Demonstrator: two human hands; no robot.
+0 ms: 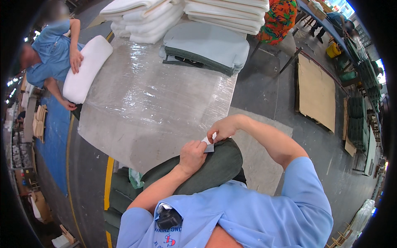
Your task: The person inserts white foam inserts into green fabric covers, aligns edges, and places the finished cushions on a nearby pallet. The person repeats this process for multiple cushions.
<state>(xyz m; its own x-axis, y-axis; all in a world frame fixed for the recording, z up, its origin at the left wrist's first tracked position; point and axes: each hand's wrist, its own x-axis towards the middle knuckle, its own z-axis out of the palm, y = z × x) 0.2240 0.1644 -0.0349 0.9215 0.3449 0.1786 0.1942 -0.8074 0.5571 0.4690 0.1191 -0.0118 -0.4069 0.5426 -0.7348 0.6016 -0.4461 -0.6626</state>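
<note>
A dark green padded cushion point(215, 169) lies across my lap, against the near edge of the plastic-covered table point(165, 95). My left hand point(193, 157) is closed on its upper edge. Beside it, my right hand point(225, 129) pinches a small white piece of material point(209, 144) at that same edge. A light grey strip shows just below the white piece. My fingers partly hide both. Whether the white piece is a flap, a label or lining, I cannot tell.
Folded white padding point(144, 20) and a stack of grey-green cut panels point(206, 43) occupy the table's far end. At left, a co-worker handles a white pad point(87, 68). More green cushions point(120, 194) sit at my left. A tan board point(316, 93) lies to the right.
</note>
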